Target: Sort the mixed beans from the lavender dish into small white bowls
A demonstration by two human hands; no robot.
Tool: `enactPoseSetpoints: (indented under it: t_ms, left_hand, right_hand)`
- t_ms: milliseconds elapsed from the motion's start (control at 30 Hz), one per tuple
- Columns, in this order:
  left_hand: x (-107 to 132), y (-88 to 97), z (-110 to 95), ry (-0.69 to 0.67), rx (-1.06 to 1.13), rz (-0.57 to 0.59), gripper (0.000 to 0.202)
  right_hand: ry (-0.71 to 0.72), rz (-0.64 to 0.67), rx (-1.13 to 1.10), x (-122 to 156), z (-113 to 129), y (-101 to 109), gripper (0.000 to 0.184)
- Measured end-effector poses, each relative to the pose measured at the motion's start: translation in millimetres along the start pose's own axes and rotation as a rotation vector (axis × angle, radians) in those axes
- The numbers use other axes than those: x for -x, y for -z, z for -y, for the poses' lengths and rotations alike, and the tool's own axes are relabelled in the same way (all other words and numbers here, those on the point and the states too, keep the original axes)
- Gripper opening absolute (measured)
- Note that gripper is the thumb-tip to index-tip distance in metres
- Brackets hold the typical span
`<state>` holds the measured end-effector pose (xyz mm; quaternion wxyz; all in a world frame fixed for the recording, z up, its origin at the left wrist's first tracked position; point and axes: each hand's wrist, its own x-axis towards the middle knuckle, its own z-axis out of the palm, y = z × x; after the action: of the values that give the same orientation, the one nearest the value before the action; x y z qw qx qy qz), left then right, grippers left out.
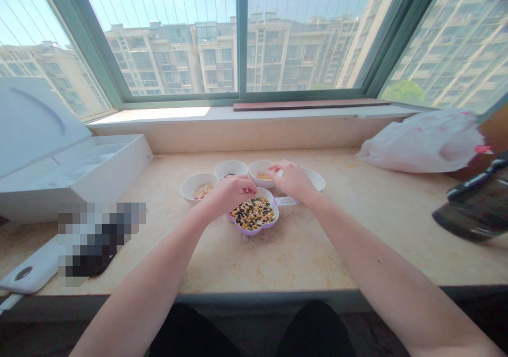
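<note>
A purple-rimmed, scalloped bowl (273, 220) holds mixed beans (254, 213), yellow and dark with some pale pieces. Above its far left edge is my left hand (232, 193), with fingers curled together in a pinch; whatever they hold is too small to make out. My right hand (292, 180) reaches over the near right rim of a white bowl (257, 182) of small yellow beans (264, 176). Its thumb and fingertips come close together, and their contents are hidden. Farther left, a white bowl (186, 192) contains pale, flat pieces (203, 191). Dark pieces lie in another white bowl (227, 166), partly covered by my left hand.
A white dish (317, 179) shows behind my right wrist, near a labelled strip (286, 201). An opened white box (115, 161) and a blurred-out dark object (99, 246) are on the left. At right are a white plastic bag (424, 143) and a dark container (468, 219).
</note>
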<state>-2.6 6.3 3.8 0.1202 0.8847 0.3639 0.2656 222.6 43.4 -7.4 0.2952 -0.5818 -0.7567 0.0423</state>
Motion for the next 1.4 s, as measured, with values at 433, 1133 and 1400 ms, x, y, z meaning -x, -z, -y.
enactPoseSetpoints:
  t_ms: [433, 1133, 1400]
  left_hand:
    - [-1, 3.7, 14, -0.068, -0.238, -0.392, 0.01]
    - [-17, 6.2, 34, 0.441, -0.547, -0.112, 0.034]
    - [-16, 7.9, 34, 0.453, -0.548, -0.095, 0.034]
  right_hand:
    - [0.265, 0.231, -0.181, 20, 30, 4, 0.017]
    - [0.393, 0.581, -0.142, 28, 48, -12, 0.023]
    - [0.356, 0.581, -0.165, 27, 45, -12, 0.017]
